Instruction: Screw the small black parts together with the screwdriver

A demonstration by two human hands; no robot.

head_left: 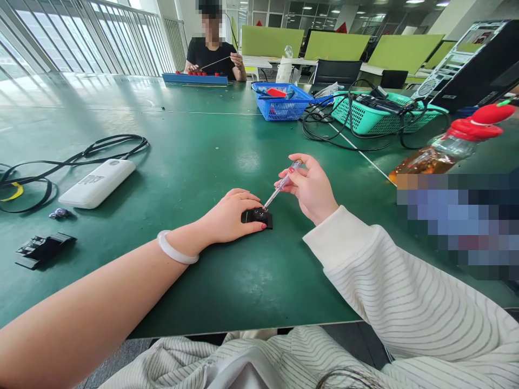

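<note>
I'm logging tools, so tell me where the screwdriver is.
In the head view, the screwdriver is just right of centre, in the right hand, its tip at the black part held by the left hand.

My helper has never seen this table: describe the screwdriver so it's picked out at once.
On the near side of the green table, find the right hand beyond the striped sleeve. It holds the screwdriver, slanting down to the small black part held by the left hand. Its see-through handle and thin shaft set it apart from that dark, blocky part.
</note>
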